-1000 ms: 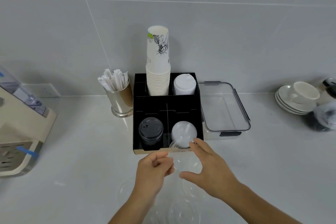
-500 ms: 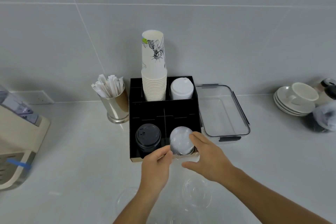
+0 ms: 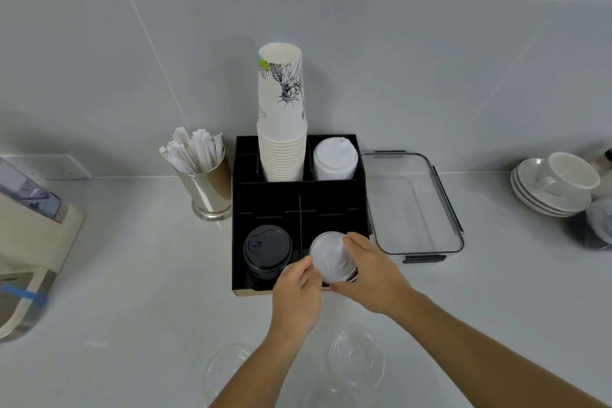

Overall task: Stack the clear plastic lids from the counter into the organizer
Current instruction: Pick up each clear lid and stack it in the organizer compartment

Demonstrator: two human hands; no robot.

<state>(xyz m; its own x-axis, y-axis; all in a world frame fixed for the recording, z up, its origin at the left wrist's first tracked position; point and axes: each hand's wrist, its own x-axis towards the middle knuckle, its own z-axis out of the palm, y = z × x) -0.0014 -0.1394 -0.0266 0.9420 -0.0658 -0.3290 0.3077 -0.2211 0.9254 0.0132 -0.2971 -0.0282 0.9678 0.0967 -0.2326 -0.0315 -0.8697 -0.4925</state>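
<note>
A black organizer stands against the wall. Its front right compartment holds a stack of clear plastic lids. My left hand pinches the top lid's left rim. My right hand cups its right and near side. Together they hold that lid on top of the stack. Loose clear lids lie on the counter near me: one between my forearms, one left of my left forearm, and a faint one at the bottom edge.
The organizer also holds black lids, white lids and a tall stack of paper cups. A metal cup of wrapped straws stands left, a clear container right. Saucers with a cup sit far right, a machine far left.
Both hands moved forward from the counter in front of the organizer, carrying a clear lid onto the stack in the front right compartment. The camera tilted closer.
</note>
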